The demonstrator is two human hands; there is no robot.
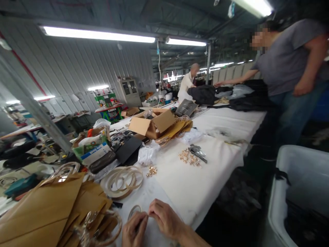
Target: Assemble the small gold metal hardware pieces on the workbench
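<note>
My left hand point(135, 229) and my right hand point(165, 218) meet at the near edge of the white-covered table, fingertips pinched close together. Whatever lies between the fingertips is too small to make out. A small roll of tape point(134, 210) shows just behind my left hand; whether that hand touches it, I cannot tell. Beyond it lie larger pale rolls point(120, 181), loosely coiled. Small gold-coloured metal pieces lie in a little pile point(151, 171) and a wider scatter point(189, 157), the latter beside a grey plastic packet point(197, 152).
Brown paper envelopes point(43, 209) are heaped at the left. An open cardboard box point(154, 125) and a crumpled plastic bag point(148, 152) stand further back. A white bin point(276, 192) is at right. One person point(290, 58) leans over black bags point(205, 94); another person point(186, 84) stands behind.
</note>
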